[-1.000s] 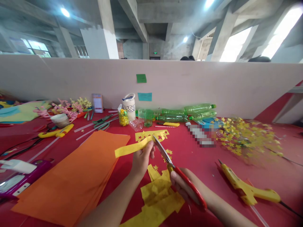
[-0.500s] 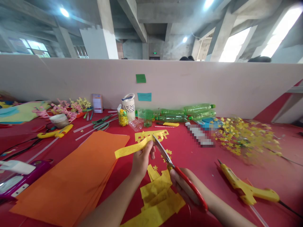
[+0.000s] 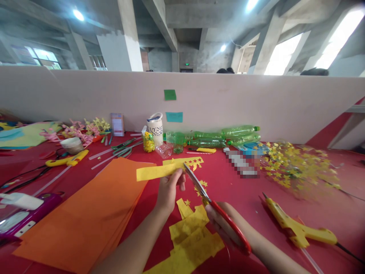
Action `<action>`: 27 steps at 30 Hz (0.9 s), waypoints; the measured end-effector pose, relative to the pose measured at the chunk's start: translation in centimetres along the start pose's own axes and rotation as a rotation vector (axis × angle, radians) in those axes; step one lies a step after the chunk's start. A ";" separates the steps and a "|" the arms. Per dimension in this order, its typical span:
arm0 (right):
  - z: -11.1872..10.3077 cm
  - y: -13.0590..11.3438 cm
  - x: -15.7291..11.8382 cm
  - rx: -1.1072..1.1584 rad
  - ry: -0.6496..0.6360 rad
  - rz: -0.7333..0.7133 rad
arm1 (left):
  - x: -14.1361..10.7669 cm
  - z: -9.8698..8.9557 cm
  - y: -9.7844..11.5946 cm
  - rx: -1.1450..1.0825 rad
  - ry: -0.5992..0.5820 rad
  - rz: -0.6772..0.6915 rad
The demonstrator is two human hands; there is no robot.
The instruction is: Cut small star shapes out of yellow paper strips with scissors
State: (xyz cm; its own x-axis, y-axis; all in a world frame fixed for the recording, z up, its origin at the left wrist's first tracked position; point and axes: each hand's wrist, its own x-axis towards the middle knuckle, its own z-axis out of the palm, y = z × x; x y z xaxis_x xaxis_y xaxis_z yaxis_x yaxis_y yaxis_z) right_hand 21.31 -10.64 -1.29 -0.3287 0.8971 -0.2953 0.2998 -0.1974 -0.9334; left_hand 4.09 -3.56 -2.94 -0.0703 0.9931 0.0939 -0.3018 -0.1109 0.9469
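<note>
My left hand pinches a yellow strip near its right end; the strip's free end sticks out to the left above the orange sheets. In my right hand is a pair of red-handled scissors, their blades pointing up and left. The blade tips meet the strip's right end beside my left fingertips. Behind the strip lies a yellow sheet with star-shaped holes. Small yellow stars rest just past the blades. Cut yellow pieces are heaped below, between my forearms.
Orange sheets are stacked at the left. A yellow glue gun lies at the right, another glue gun at the left. Green bottles, a white cup and a yellow cutter line the back. A star bunch stands right.
My left hand has shifted slightly left and turned, and the strip's free end has swung up to lie more level. The scissors have hardly moved.
</note>
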 end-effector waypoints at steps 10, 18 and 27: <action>-0.5 1.2 0.6 -0.056 -0.015 0.046 | 0.9 -0.6 1.0 0.044 0.020 0.092; -0.8 1.4 0.2 -0.011 -0.071 -0.033 | 1.4 -1.3 1.1 0.198 -0.113 0.158; -1.1 1.0 0.2 -0.035 -0.068 -0.040 | 1.8 -1.9 1.6 0.287 -0.190 0.163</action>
State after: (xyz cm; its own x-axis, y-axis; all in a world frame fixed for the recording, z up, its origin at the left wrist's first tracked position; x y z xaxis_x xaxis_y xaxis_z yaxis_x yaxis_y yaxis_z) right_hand 22.50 -10.27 -2.04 -0.4007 0.8747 -0.2724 0.3157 -0.1473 -0.9374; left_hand 1.66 -2.03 -1.89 0.0904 0.9557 0.2802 -0.0209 -0.2795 0.9599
